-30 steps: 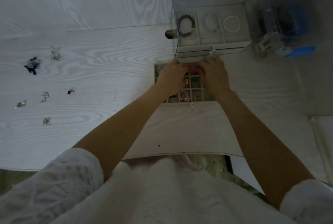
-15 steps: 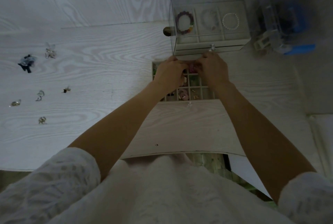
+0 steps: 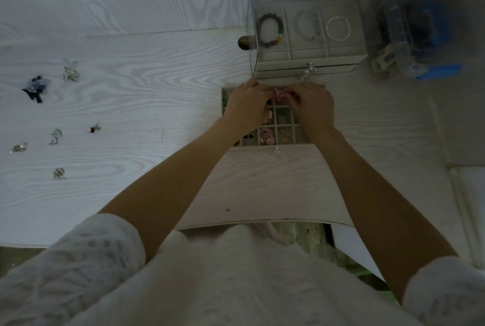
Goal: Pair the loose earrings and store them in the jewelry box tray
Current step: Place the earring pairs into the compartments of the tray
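Observation:
A pulled-out tray (image 3: 288, 126) with small square compartments lies in front of the clear jewelry box (image 3: 307, 34). Some compartments hold earrings, among them a pink hoop pair (image 3: 267, 136) and a small gold piece (image 3: 285, 139). My left hand (image 3: 246, 106) and my right hand (image 3: 312, 106) meet over the tray's far row. Their fingertips pinch a small pink earring (image 3: 279, 93) between them. Several loose earrings lie far left on the table: a dark blue one (image 3: 36, 88), a pale winged one (image 3: 70, 71), a small dark one (image 3: 94, 128) and silver ones (image 3: 55, 136).
The white wood-grain table (image 3: 147, 94) has a curved front edge near my body. Three bracelets lie in the jewelry box top. A clear and blue plastic container (image 3: 417, 29) stands at the far right. A small brown knob (image 3: 243, 42) sits left of the box.
Both hands stayed over the tray's far row, working at the pink earring. The view has shifted slightly; nothing else moved.

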### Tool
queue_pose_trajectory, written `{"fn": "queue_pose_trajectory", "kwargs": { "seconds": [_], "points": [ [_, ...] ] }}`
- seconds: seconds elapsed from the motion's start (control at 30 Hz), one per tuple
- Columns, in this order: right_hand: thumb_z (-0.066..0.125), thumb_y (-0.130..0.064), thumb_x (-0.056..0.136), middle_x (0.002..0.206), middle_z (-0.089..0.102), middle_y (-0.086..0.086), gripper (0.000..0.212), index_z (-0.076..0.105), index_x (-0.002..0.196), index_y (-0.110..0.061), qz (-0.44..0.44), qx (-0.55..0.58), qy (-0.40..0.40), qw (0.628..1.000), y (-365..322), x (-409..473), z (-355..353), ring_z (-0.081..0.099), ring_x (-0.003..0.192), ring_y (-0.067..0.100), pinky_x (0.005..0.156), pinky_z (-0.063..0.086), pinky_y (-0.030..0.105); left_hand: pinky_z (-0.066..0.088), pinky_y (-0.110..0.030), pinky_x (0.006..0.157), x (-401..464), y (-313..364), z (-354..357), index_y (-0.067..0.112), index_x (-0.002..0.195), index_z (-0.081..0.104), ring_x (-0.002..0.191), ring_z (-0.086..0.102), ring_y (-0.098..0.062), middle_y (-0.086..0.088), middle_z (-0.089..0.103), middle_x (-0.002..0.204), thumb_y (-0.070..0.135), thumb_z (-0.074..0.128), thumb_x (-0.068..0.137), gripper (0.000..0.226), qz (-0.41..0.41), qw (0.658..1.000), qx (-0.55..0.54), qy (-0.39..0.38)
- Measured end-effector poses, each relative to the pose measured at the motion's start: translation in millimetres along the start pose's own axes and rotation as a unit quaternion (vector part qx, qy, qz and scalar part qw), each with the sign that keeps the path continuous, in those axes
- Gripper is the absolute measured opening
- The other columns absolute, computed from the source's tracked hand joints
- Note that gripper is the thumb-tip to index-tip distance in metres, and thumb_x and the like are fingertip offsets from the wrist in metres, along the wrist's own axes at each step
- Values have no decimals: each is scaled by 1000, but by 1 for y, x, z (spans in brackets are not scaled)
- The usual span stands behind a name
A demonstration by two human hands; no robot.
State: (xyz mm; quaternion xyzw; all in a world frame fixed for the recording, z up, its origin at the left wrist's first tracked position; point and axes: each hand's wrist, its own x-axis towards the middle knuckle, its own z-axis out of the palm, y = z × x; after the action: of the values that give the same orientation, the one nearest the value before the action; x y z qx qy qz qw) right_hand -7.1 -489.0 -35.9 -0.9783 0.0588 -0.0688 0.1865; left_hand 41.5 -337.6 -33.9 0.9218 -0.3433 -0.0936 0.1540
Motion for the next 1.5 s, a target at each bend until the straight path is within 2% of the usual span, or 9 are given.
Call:
{"fn": "queue_pose_trajectory", "kwargs": {
  "seconds": [0.23, 0.43, 0.57, 0.77, 0.9, 1.03, 1.13, 1.3, 1.5],
  "points": [
    [60, -10, 84, 91, 69, 16, 16, 69, 96, -5, 10, 3, 8, 1000, 5, -2, 2, 63, 81, 32, 67, 43, 30, 40, -36, 94, 0, 1, 1, 18, 123, 57, 115, 48, -24, -3, 60, 126, 13, 50, 85, 38, -4, 1000, -3, 1],
    [61, -19, 85, 89, 73, 5, 14, 69, 94, -13, 86, 74, 55, 992, -1, -6, 2, 65, 80, 18, 72, 42, 22, 37, -37, 92, -1, 2, 1, 15, 127, 53, 117, 45, -27, -6, 55, 129, 13, 53, 84, 43, 31, 999, 34, 7],
    [60, -22, 84, 85, 71, 1, 13, 69, 90, -16, 116, 118, 90, 982, -4, -6, 0, 63, 77, 17, 74, 52, 34, 37, -39, 92, 1, 1, 3, 12, 128, 50, 120, 44, -29, -8, 53, 130, 10, 55, 81, 47, 43, 998, 43, 10],
    [62, -25, 84, 83, 72, 1, 15, 70, 89, -14, 133, 153, 133, 970, -5, -5, -8, 60, 70, 10, 68, 47, 22, 39, -42, 88, 1, 6, 6, 8, 122, 55, 116, 48, -32, -11, 56, 125, 6, 55, 78, 44, 60, 997, 34, 39],
    [64, -18, 83, 90, 72, 2, 12, 70, 93, -15, 155, 202, 79, 964, -8, -5, -4, 60, 78, 6, 75, 47, 19, 40, -38, 87, 5, 6, 2, 11, 117, 56, 110, 49, -30, -10, 59, 119, 8, 55, 79, 38, 6, 997, 1, 72],
    [63, -21, 84, 108, 60, 12, 18, 69, 99, -14, 163, 50, 22, 985, -10, -8, 11, 53, 95, 21, 77, 42, 27, 40, -37, 89, 5, 1, 0, 10, 119, 57, 112, 47, -29, -9, 58, 122, 15, 52, 83, 37, 12, 999, 14, 47],
    [59, -17, 86, 110, 52, 16, 21, 67, 105, -11, 146, 52, 26, 988, -9, -13, 12, 53, 95, 27, 72, 45, 30, 35, -35, 93, 2, -3, 0, 13, 126, 54, 118, 40, -27, -4, 50, 131, 16, 53, 85, 42, 16, 999, 32, 8],
    [45, -21, 94, 113, 47, 19, 32, 57, 123, -25, 72, -62, -40, 995, -10, -17, 16, 50, 95, 32, 63, 40, 30, 33, -37, 94, 0, -4, -1, 17, 130, 50, 122, 38, -28, -3, 46, 135, 17, 52, 86, 45, 31, 998, 57, -2],
    [47, -15, 91, 111, 51, 19, 29, 59, 117, -16, 68, -47, 6, 997, -16, -18, 9, 50, 94, 31, 69, 46, 36, 36, -39, 94, -2, -7, 0, 13, 127, 52, 120, 41, -27, -4, 51, 132, 14, 50, 86, 41, 37, 999, 15, 1]
  ]
}}
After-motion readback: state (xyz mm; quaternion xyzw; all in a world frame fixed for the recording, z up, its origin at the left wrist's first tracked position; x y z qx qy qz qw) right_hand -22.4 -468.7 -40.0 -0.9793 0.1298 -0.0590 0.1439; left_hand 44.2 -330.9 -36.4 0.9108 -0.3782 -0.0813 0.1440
